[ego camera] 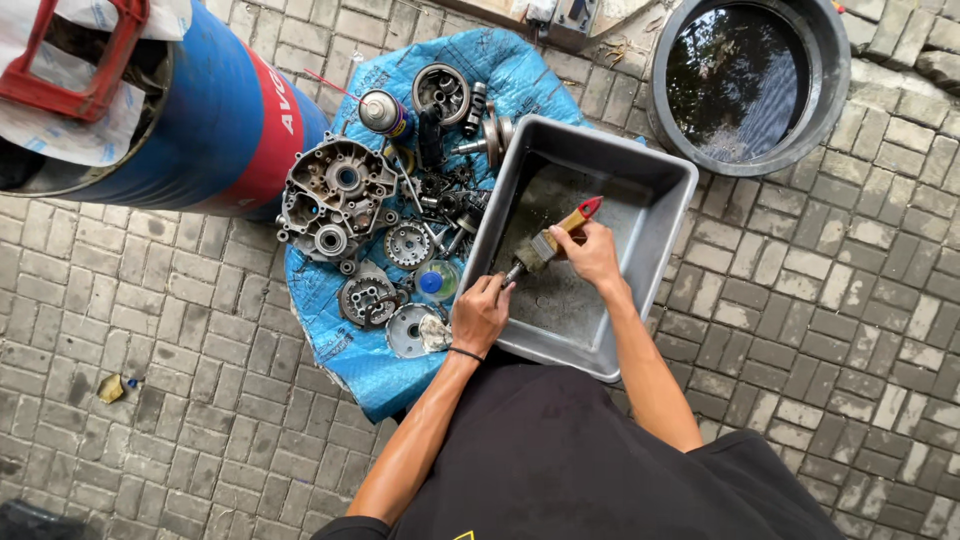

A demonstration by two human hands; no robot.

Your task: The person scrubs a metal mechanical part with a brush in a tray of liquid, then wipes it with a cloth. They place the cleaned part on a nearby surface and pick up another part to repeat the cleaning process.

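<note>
Right then, I had the paintbrush (556, 234) in my right hand (592, 254), fingers clamped on its wooden handle, the red tip pointing away from me and the bristles angled down toward my left. It hung over the middle of the grey plastic tub (655, 215), which I will use as the landmark. My left hand (481, 314) sat at the tub's near left rim, fingers closed around a small dark metal part (512, 272) that touched the bristles; what kind of part it was I could not tell.

Just beside the tub on its left lay a blue tarp (345, 355) crowded with engine pieces. A large grey crankcase half (337, 195) lay well to the left of the tub, round gears and clutch pieces (408, 243) sat between it and the tub, and a small clear bowl with a blue cap (434, 281) stood near my left hand. A spray can (384, 112) lay beyond the tub's far left corner. A blue drum (235, 115) lay on its side further left, and a round basin of dark water (738, 80) stood beyond the tub's far right corner, all on grey paving bricks (820, 300).
</note>
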